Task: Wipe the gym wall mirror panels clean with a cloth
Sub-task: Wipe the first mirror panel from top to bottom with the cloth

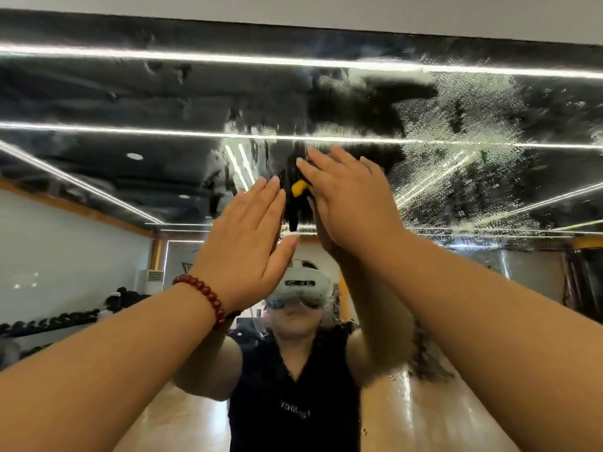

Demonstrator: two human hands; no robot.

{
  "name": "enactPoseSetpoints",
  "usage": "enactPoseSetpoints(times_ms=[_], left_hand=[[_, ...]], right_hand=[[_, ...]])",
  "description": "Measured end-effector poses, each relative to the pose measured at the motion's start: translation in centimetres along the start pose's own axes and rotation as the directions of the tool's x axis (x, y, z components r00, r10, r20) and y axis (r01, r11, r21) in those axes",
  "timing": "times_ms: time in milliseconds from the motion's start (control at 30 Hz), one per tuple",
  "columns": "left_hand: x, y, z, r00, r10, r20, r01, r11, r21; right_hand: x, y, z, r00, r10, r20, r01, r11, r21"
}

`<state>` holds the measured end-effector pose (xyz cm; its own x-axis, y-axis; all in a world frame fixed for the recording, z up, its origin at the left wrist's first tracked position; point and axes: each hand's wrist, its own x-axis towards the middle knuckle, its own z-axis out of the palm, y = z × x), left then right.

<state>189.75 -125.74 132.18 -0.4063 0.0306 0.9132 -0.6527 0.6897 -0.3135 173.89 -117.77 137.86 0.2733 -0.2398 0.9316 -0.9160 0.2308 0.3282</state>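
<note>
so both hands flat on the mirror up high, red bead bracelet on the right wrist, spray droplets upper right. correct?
Wrong wrist. The head view shows the red bead bracelet on the left wrist, below the left hand. The right hand and the droplets on the mirror fit.

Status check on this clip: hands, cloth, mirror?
Left hand open, flat at the mirror. Right hand pressing yellow cloth to glass, fingers straight. Droplets and streaks across upper right. Nothing in the way.

A gym: wall mirror reflects a dumbbell rack and wood floor.
</note>
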Motion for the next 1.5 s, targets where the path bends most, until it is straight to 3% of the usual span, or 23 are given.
enactPoseSetpoints(times_ms=[300, 433, 533, 833, 1067, 1167, 1367, 1500], left_hand=[[-3.1, 0.2, 1.0, 0.996, 0.089, -0.001, -0.088, 0.993, 0.077], [-3.9, 0.6, 1.0, 0.996, 0.088, -0.005, -0.088, 0.993, 0.08], [-4.2, 0.7, 1.2, 0.996, 0.081, -0.033, -0.079, 0.995, 0.058], [-6.7, 1.0, 1.8, 0.996, 0.086, -0.004, -0.086, 0.994, 0.062], [-7.7, 1.3, 2.0, 0.999, 0.047, -0.004, -0.047, 0.996, 0.077], [-8.1, 1.3, 2.0, 0.999, 0.054, 0.002, -0.054, 0.995, 0.079], [-9.7, 1.9, 2.6, 0.997, 0.059, 0.049, -0.063, 0.996, 0.067], [-10.0, 2.6, 2.5, 0.997, 0.041, 0.068, -0.044, 0.998, 0.041]], right_hand=[[-13.7, -1.4, 3.0, 0.957, -0.289, 0.001, 0.289, 0.957, 0.014], [-8.4, -1.2, 2.3, 0.983, -0.164, -0.076, 0.165, 0.986, 0.002], [-4.8, -1.2, 1.6, 0.997, -0.06, -0.05, 0.059, 0.998, -0.015], [-15.5, -3.1, 3.2, 0.977, -0.213, 0.02, 0.213, 0.977, 0.004], [-5.5, -2.7, 1.4, 1.0, 0.009, 0.026, -0.008, 1.0, -0.023], [-7.4, -2.8, 1.9, 0.999, -0.044, -0.017, 0.043, 0.998, -0.051], [-19.4, -3.5, 3.7, 0.979, -0.205, 0.019, 0.205, 0.979, 0.004], [-14.8, -3.3, 3.2, 0.994, -0.112, -0.003, 0.112, 0.993, 0.021]])
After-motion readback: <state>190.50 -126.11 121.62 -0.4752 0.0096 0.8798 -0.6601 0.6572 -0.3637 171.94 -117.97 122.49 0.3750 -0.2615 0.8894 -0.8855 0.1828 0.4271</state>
